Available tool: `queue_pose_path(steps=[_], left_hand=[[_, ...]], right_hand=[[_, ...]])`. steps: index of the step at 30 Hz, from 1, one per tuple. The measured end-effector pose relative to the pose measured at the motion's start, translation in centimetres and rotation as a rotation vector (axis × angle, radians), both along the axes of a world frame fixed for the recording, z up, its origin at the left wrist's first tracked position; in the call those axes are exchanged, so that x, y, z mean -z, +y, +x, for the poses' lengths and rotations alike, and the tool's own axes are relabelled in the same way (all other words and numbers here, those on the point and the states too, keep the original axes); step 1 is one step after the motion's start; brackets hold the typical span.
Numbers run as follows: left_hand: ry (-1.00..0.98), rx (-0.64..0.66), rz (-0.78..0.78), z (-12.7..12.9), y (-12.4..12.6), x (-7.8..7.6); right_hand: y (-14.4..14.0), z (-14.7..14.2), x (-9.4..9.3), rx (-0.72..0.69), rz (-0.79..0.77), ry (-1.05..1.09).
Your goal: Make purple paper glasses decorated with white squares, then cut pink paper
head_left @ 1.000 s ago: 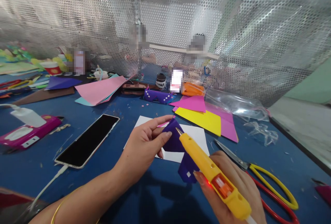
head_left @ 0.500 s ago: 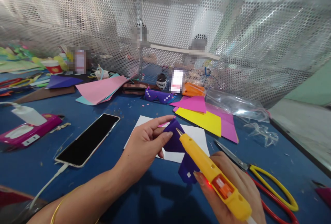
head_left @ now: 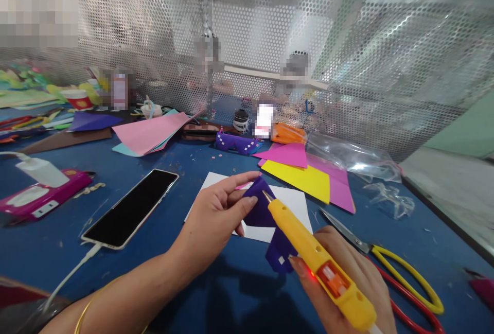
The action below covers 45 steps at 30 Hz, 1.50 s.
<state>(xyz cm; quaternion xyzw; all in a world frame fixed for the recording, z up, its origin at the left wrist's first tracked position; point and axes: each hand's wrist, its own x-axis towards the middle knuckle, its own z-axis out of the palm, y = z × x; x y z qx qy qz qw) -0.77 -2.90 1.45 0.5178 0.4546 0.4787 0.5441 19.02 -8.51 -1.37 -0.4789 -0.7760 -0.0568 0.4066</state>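
My left hand (head_left: 218, 205) pinches a purple craft-sheet cutout (head_left: 259, 210) between thumb and fingers, above a white sheet (head_left: 297, 201). A small white square sits on the cutout's lower part. My right hand (head_left: 349, 272) is wrapped around a yellow pen-shaped hot glue gun (head_left: 297, 236). Its metal tip points at the cutout's upper part, close to my left thumb; I cannot tell whether it touches. A red light glows beside the orange slider. The tool covers part of the cutout.
Scissors (head_left: 366, 249) with yellow and red handles lie beside my right hand. A corded phone (head_left: 133, 208) and a magenta power strip (head_left: 57, 195) are at left. Behind are yellow sheet (head_left: 301, 179), pink sheets (head_left: 150, 130), a decorated purple mask (head_left: 237, 143) and a perforated metal screen (head_left: 247, 30).
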Motion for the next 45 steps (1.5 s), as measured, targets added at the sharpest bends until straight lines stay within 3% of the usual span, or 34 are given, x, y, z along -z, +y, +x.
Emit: queue_pose_path(steps=[7,13,29,39,43,45], left_hand=[[-0.026,0.006,0.001,0.1,0.0,0.0],[-0.045,0.009,0.001,0.0,0.0,-0.1],[-0.033,0.017,0.005,-0.1,0.0,0.0],[-0.027,0.006,0.006,0.0,-0.1,0.0],[-0.006,0.003,0.004,0.0,-0.1,0.0],[-0.004,0.003,0.008,0.0,-0.1,0.1]], right_hand=[[-0.1,0.0,0.0,-0.015,-0.041,0.012],[0.1,-0.5,-0.3,0.013,0.035,0.013],[-0.1,-0.6,-0.2,-0.014,-0.047,0.056],[-0.3,-0.6,-1.0,-0.017,0.034,0.147],[-0.8,-0.9,-0.8,0.02,0.035,0.131],[-1.4,-1.3,-0.9,0.103,0.034,0.133]])
